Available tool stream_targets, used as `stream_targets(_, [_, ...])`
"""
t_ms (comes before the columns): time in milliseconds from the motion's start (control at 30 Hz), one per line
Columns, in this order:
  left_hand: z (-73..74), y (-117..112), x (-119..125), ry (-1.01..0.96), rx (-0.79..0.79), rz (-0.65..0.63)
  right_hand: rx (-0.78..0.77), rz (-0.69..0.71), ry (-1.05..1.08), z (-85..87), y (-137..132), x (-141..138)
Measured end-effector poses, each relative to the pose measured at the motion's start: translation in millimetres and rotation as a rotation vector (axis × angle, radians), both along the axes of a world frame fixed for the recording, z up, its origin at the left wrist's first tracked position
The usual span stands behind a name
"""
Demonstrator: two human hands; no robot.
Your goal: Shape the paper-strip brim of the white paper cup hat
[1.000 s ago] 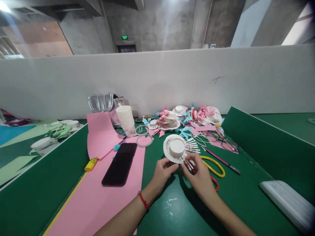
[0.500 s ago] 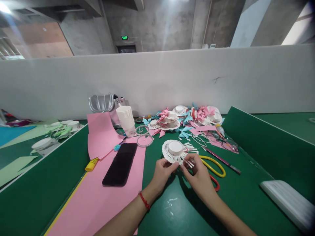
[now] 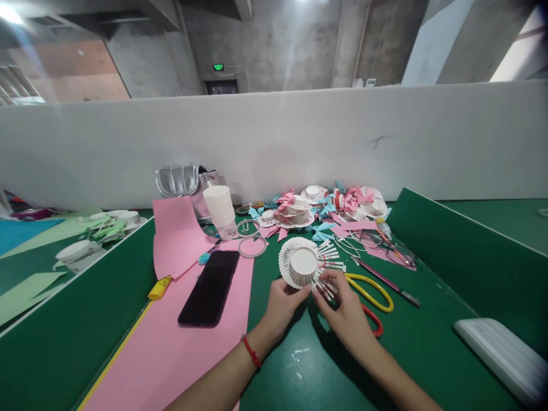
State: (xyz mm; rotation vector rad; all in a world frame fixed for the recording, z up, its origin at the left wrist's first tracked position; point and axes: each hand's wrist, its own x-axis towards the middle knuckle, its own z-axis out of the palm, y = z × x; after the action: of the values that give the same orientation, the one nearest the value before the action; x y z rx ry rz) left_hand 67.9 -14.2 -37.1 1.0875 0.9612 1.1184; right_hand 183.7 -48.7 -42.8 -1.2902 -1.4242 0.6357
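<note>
A small white paper-cup hat [image 3: 303, 261] with a fringed brim is held up between my two hands. Its left brim strips are folded into a scalloped edge, while those on the right stick out straight. My left hand [image 3: 283, 303] pinches the brim's lower edge between thumb and fingers. My right hand [image 3: 340, 299] has its fingertips closed on the strips at the lower right. Under and beside my right hand lie scissors with a yellow handle loop [image 3: 372, 292] and a red handle loop [image 3: 373, 321]; their blades are hidden.
Left of my hands, a black phone [image 3: 209, 288] lies on pink paper [image 3: 141, 348]. Behind stand stacked white paper cups [image 3: 220, 210] and a silver bag [image 3: 177, 180]. Finished hats and paper bows [image 3: 295, 211] pile at the back. A purple pencil [image 3: 387, 281] and green dividers [image 3: 454, 245] are rightward.
The paper-cup hat has tilted so its top faces me more, and it has shifted slightly left. Both hands keep their hold on the brim.
</note>
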Motion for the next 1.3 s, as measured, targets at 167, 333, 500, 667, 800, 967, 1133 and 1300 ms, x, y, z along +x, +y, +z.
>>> stream_targets(167, [0.1,1,-1,0.002,0.003,-0.005,0.01,-0.01,-0.039,-1.4,0,0])
stream_targets(333, [-6.0,3,-2,-0.004,0.019,-0.021,0.005,0.015,-0.067,-2.4,0,0])
stream_targets(500, [-9.2,4,-3,-0.007,0.009,-0.039,0.017,0.028,-0.119,-3.8,1,2])
stream_targets(667, [-3.0,1,-2,-0.032,0.007,-0.068,0.015,0.034,-0.147,-7.2,3,3])
stream_targets(800, [-1.5,1,-1,-0.051,0.009,-0.076,0.012,0.055,-0.127,-8.7,4,3])
stream_targets(967, [-2.0,0,0,-0.008,0.007,-0.011,0.028,0.04,-0.121,-9.7,3,2])
stream_targets(1133, [0.0,0,0,-0.01,-0.011,-0.004,0.018,0.056,-0.161,-11.8,4,3])
stream_targets(1300, [-0.3,1,-1,-0.013,-0.009,-0.006,0.018,0.049,-0.174,-8.8,4,3])
